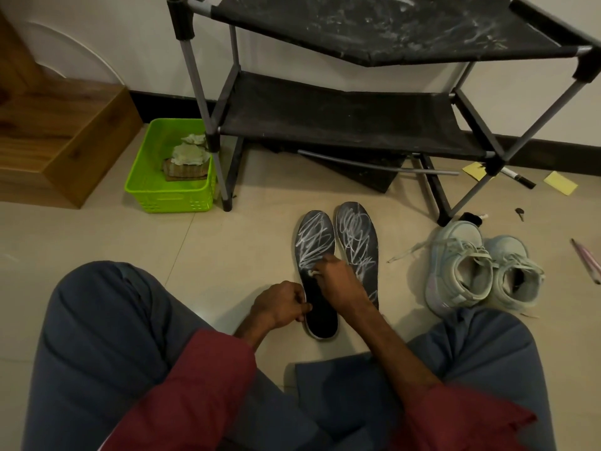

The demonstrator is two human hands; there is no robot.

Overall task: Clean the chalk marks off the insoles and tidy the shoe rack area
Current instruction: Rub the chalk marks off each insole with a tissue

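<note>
Legs: your knees in blue-grey trousers [107,336] fill the bottom of the view, spread apart on the tiled floor, with dark red sleeves [195,385] on both forearms.
Left hand: your left hand [283,304] sits low at the near left edge of the worked insole [313,239], knuckles up, fingers curled and pinching that edge.
Right hand: your right hand [338,281] reaches across from the right, wrist bent down, fingers bunched round a small white wad [313,273] pressed onto the insole's middle.
Worked insole: it lies flat on the floor between your knees, toe pointing to the rack; the heel half is plain black, the toe half is scribbled white.
Other insole: the other insole [357,242] lies just beside it on the right, chalk-scrawled along its length, your right wrist covering part of its heel.
Shoe rack: the shoe rack [341,118] stands beyond the insoles against the wall, its black fabric shelves streaked white; a loose grey rod [377,164] lies slanted under it.
Basket: a green basket [153,190] sits left of the rack, touching its leg, with crumpled pale rags inside.
Shoes: a pair of pale sneakers [481,271] stands right of the insoles, laces trailing.
Clutter: yellow notes [560,182] and a marker [517,178] lie by the rack's right leg.
</note>
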